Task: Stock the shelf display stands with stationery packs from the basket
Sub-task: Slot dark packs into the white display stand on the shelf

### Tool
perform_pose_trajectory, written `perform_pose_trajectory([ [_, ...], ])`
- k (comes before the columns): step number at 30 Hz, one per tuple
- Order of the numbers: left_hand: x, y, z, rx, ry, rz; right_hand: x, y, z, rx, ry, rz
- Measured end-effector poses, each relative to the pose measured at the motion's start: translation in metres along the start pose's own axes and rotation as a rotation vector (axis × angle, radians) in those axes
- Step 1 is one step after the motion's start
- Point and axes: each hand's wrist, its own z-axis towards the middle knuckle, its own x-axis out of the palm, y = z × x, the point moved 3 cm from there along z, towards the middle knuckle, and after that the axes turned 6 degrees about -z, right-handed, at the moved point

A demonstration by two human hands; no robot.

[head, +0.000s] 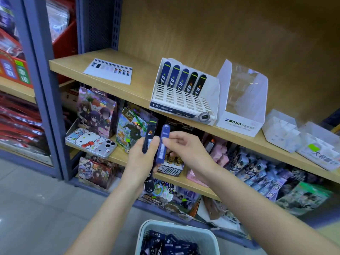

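1. The task looks barely begun: the display stand [184,100], far on the shelf [139,85], has five packs [181,79] upright in its back row, and the nearer slots are bare.
2. The basket [142,236], near, holds many more.
3. The left hand [141,159] grips dark packs [149,134]; the right hand [185,146] pinches a blue pack [162,144] beside them.
4. The packs are slim, glossy and round-topped.

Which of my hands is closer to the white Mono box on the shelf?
Right. The right hand, pinching a blue pack, sits below and left of the Mono box; the left hand, gripping a dark pack, is farther left.
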Motion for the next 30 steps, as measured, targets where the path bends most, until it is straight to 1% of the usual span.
perform_pose_trajectory([
  [3,-0.002,0.000,0.000,-0.037,0.037,-0.045,-0.005,-0.001,0.001,0.039,-0.010,0.112],
  [5,-0.002,-0.001,0.000,-0.059,0.056,-0.058,-0.006,0.001,0.001,0.088,-0.009,0.277],
  [7,-0.002,-0.001,-0.001,-0.071,0.050,-0.066,-0.008,0.004,0.000,0.179,-0.029,0.465],
  [8,-0.002,-0.002,-0.002,-0.073,0.039,-0.055,-0.010,0.005,-0.001,0.214,-0.037,0.502],
  [9,-0.003,-0.001,-0.002,-0.068,0.025,-0.031,-0.011,0.005,0.000,0.234,-0.037,0.484],
  [10,-0.004,0.000,-0.002,-0.056,0.012,0.000,-0.012,0.005,0.001,0.226,-0.026,0.409],
  [12,-0.007,0.001,0.001,-0.019,-0.012,0.071,-0.012,0.007,0.001,0.133,-0.005,0.237],
  [16,-0.016,0.000,0.008,0.008,-0.060,0.126,-0.015,0.019,0.001,-0.014,-0.050,0.146],
  [21,-0.026,0.002,0.012,0.003,-0.119,0.132,-0.034,0.044,0.012,-0.169,-0.134,-0.121],
  [26,-0.024,-0.005,0.009,0.042,-0.071,0.128,-0.056,0.077,0.039,-0.363,-0.355,-0.159],
  [30,-0.021,-0.008,0.007,0.059,-0.031,0.126,-0.059,0.086,0.068,-0.434,-0.488,-0.115],
])
